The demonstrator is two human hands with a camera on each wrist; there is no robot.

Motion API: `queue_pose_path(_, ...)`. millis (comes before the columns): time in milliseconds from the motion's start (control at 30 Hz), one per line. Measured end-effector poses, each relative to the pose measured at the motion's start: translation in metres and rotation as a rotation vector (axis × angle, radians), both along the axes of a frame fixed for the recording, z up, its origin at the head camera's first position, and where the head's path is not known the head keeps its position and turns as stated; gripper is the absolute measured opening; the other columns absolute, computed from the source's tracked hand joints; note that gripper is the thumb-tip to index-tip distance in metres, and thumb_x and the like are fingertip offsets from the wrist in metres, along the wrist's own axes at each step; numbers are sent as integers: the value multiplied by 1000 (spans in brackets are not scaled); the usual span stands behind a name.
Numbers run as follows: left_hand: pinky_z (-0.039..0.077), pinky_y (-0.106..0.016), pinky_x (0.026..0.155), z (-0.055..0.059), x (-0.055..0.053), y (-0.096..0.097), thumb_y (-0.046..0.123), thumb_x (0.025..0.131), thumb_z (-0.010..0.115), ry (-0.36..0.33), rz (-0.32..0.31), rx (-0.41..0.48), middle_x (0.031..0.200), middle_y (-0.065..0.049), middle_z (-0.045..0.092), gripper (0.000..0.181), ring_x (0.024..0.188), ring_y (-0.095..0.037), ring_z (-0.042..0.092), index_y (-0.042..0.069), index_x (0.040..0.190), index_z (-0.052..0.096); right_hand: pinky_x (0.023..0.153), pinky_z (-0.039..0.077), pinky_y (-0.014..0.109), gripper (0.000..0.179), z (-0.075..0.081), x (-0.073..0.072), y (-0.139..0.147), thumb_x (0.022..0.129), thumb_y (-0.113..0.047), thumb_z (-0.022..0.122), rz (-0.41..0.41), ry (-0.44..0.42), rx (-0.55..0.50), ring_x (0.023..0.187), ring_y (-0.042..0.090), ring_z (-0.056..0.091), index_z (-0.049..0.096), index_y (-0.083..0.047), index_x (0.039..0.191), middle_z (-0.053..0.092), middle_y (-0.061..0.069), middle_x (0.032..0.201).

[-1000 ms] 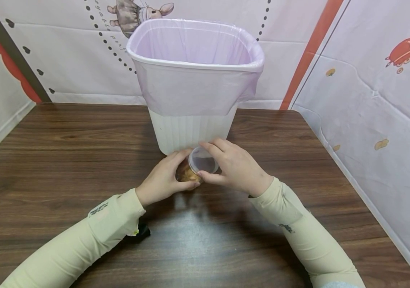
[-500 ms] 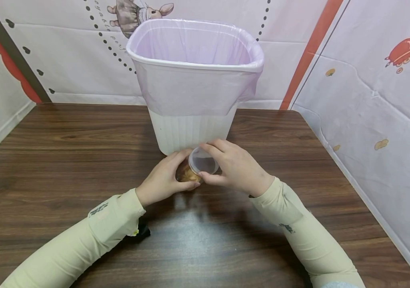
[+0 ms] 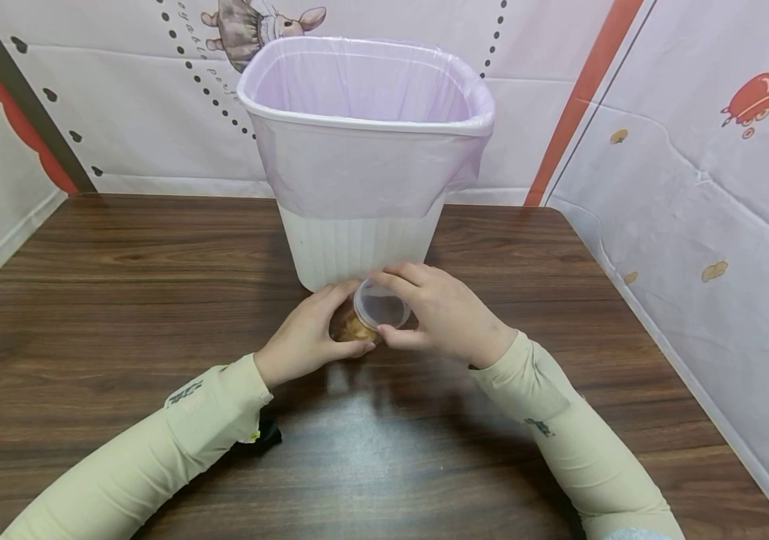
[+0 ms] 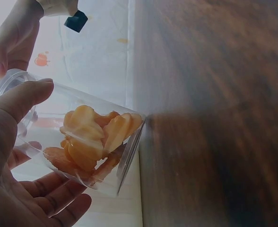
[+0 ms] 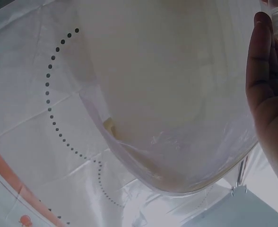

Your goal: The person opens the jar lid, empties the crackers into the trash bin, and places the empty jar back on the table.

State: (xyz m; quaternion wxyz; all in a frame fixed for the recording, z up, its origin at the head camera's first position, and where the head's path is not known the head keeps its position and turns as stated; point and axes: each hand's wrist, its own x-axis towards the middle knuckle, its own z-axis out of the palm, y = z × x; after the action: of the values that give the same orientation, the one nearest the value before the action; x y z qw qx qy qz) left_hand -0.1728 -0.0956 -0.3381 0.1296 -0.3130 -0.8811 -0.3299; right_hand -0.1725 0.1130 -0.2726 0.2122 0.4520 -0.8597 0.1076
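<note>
A clear plastic jar (image 4: 89, 142) holds several yellow-orange pieces (image 4: 84, 135) that look like a dried snack. My left hand (image 3: 306, 334) grips its side, the thumb on one side and the fingers spread along the other in the left wrist view. It leans, with the lower edge of its base close to the table. Round the clear lid (image 3: 384, 306) at its top curl the thumb and fingers of my right hand (image 3: 443, 311). In the right wrist view only part of a hand (image 5: 271, 94) and the ridged lid show at the edge.
Just behind the jar stands a white bin (image 3: 357, 244) lined with a thin lilac bag (image 3: 370, 161). A small black object (image 3: 269, 435) shows under the left sleeve. The brown wooden table (image 3: 154, 255) borders white printed cloth at the back and sides.
The right thumb and fingertips have shifted slightly along the lid. The left hand and the jar have barely moved.
</note>
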Motion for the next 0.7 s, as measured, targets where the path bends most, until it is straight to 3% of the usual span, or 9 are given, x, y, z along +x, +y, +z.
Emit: queue_pose_path(700,42,-34,90,2,1,0,39,71,74,-1,-16,-3,123,2,52,74,108,-13,50,20,133,39,86,45,32,56,0,-3,3,74,-32,61,37,-23,19,101,15,56,51,-13,125,57,2,116)
